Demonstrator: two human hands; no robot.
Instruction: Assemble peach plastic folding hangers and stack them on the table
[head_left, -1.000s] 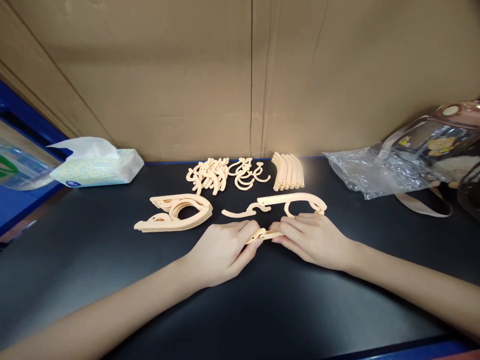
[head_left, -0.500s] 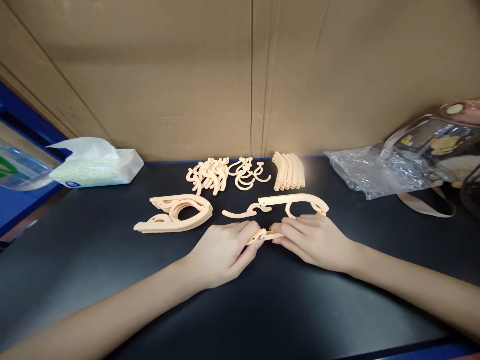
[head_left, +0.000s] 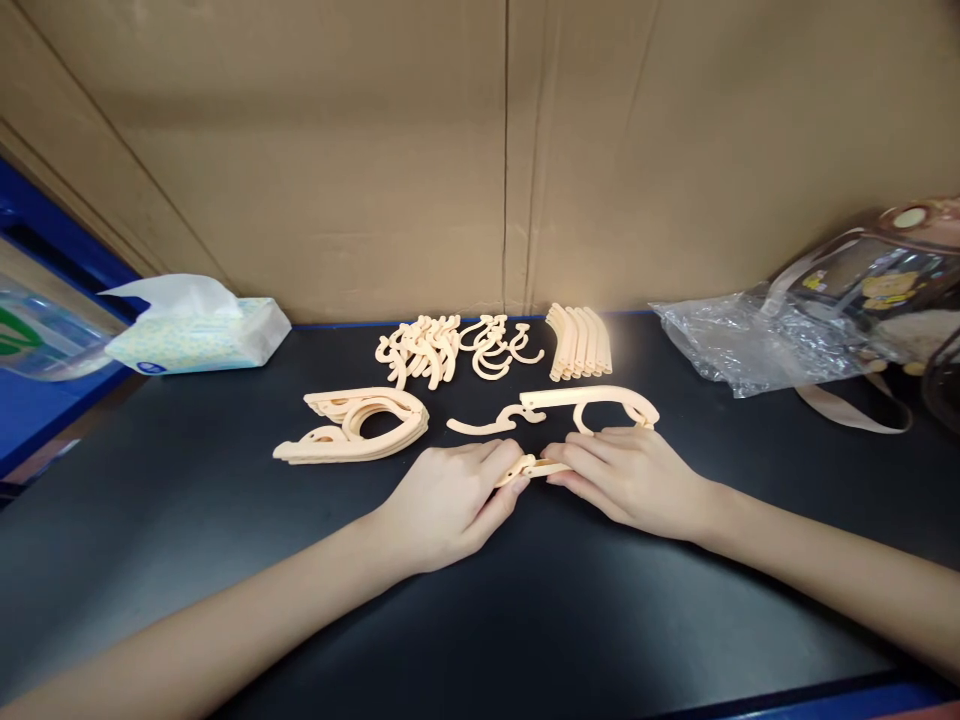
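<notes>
Here, a small cream plastic piece (head_left: 534, 468) is pinched from both ends near the middle of the black tabletop (head_left: 225, 560). The left hand (head_left: 450, 500) is curled around one end, thumb and fingers pressed on it; the right hand (head_left: 630, 478) is closed on the other end, its fingertips meeting the left hand's. Both hands are rested low on the tabletop.

Just behind the hands, a loose hook (head_left: 491, 422) and a curved arm part (head_left: 592, 402) are laid side by side, the arm part touched by the right hand's knuckles. A stack of folded hangers (head_left: 356, 432) is seen to the left of them. Toward the back edge, a heap of hooks (head_left: 450, 350) and a row of short bars (head_left: 579, 342) are set out along the cardboard wall (head_left: 375, 150).

A tissue pack (head_left: 199, 335) is placed at the back left corner, a crumpled clear bag (head_left: 750, 345) at the back right.
</notes>
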